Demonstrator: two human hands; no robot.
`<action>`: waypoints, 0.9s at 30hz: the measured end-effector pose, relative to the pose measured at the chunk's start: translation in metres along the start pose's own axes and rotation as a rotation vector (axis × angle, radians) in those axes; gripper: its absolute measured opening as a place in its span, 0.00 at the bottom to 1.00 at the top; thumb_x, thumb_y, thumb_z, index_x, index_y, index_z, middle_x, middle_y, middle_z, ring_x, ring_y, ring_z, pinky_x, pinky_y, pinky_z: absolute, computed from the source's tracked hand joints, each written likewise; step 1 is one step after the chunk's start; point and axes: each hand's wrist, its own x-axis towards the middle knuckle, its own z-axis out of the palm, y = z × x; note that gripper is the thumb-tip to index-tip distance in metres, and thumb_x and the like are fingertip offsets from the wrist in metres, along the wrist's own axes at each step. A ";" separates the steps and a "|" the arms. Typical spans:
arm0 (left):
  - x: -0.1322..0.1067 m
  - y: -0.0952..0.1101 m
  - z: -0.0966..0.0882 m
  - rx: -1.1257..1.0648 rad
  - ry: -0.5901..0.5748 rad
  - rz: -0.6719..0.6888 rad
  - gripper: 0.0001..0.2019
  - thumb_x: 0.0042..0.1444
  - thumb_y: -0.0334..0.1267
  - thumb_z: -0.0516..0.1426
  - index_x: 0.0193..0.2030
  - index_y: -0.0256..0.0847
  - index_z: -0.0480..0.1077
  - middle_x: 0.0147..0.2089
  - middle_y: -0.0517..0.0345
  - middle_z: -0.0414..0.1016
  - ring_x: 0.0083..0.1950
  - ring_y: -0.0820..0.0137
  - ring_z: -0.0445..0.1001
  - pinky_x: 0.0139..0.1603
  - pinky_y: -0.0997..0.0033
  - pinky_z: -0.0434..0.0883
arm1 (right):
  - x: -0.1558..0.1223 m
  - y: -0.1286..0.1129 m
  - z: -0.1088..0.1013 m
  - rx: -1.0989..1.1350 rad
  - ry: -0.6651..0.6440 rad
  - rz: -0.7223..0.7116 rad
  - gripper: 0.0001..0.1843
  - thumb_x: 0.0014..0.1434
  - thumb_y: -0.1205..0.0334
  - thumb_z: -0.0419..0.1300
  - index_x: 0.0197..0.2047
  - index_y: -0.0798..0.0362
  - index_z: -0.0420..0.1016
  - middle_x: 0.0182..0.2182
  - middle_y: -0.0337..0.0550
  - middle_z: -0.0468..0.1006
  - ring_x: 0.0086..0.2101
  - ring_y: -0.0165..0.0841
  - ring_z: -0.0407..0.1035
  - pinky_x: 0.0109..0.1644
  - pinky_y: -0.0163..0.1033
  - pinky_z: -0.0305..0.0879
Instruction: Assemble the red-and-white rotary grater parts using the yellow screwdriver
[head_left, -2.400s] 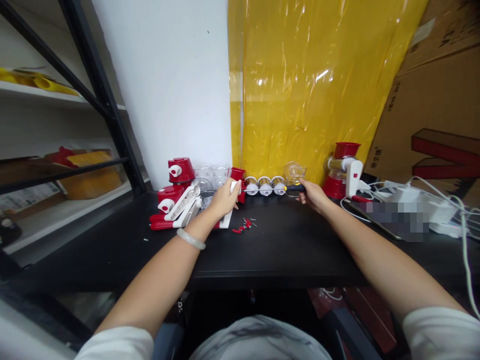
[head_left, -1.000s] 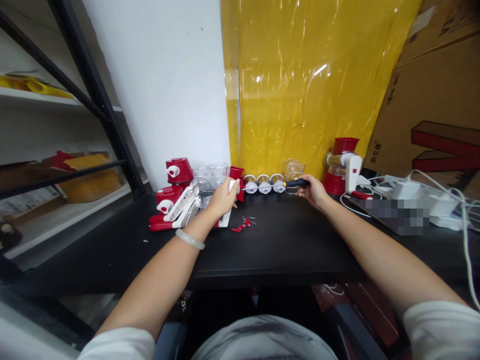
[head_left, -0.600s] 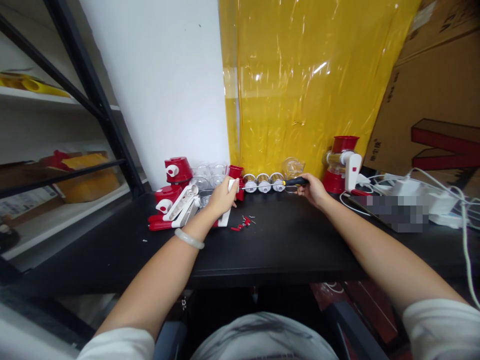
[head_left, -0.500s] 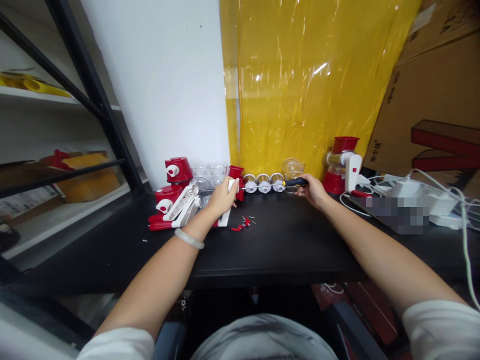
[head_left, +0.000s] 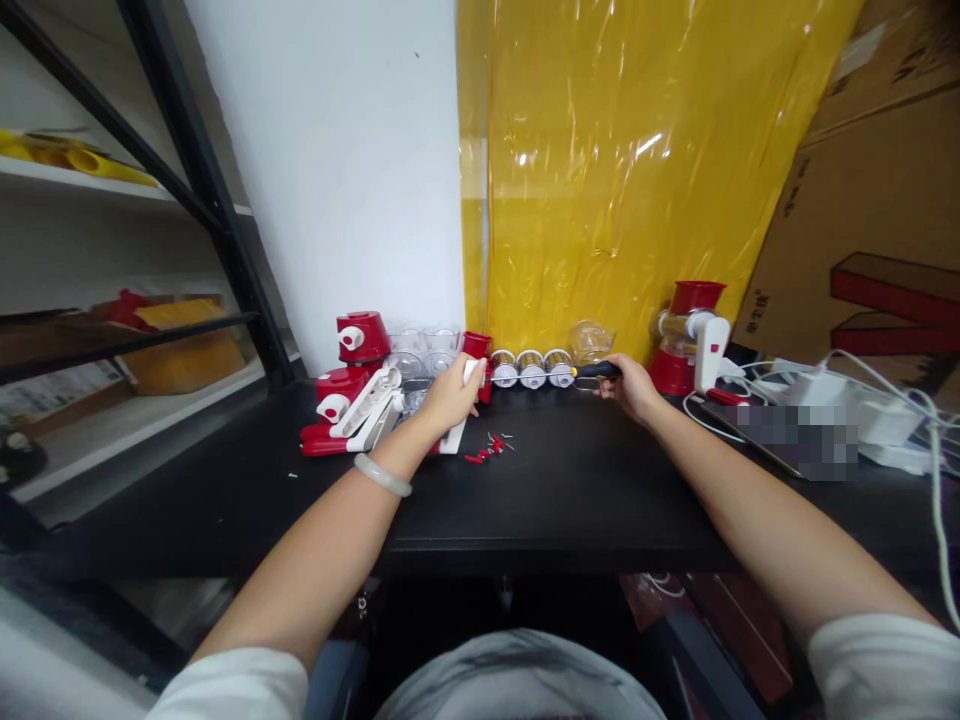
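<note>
Reference is the drum row (head_left: 531, 368), three lying side by side, ends facing the wearer. Yellow sheeting (head_left: 585, 170) hangs behind it; carton (head_left: 877, 200) leans well to its right. Black bench (head_left: 592, 500) carries everything. Assembled grinder (head_left: 686, 345) stands right of the row; red housings (head_left: 361, 337) and white crank arms (head_left: 367, 415) sit left of it.

Right hand (head_left: 632, 385), right of the row: grip wrapped on the handle of a screwdriver (head_left: 596, 370), shaft running left across the row. Left hand (head_left: 454, 393), just left of the row: grip clenched around a white part (head_left: 469, 372), facing the shaft. Tip contact hidden, can't confirm it's seated. Small red and metal bits (head_left: 495, 445) lie loose in front of the row.

Risks: poor seating or off-axis push = tip skids into the left fingers. Shaft dipping could bump the drums and roll them. Left hand dropping could scatter the bits.

Text: carton has a big red letter shape, cut off by the frame edge, plus small characters with an ® mark, too small to read. Nothing legible on the screwdriver or drums.
</note>
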 end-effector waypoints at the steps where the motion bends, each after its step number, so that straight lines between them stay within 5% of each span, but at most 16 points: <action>1: 0.000 0.000 0.000 -0.002 -0.003 -0.002 0.20 0.63 0.59 0.43 0.41 0.44 0.62 0.21 0.66 0.69 0.19 0.68 0.72 0.26 0.69 0.68 | 0.000 0.000 0.000 0.013 -0.008 0.000 0.04 0.52 0.60 0.55 0.32 0.51 0.65 0.12 0.31 0.64 0.12 0.28 0.60 0.23 0.37 0.67; 27: 0.001 0.001 0.001 0.021 -0.010 -0.009 0.21 0.64 0.58 0.43 0.44 0.43 0.62 0.22 0.66 0.69 0.19 0.69 0.72 0.26 0.69 0.68 | 0.001 0.000 -0.002 -0.085 0.015 0.012 0.04 0.54 0.60 0.55 0.33 0.51 0.64 0.12 0.32 0.66 0.12 0.29 0.62 0.21 0.35 0.64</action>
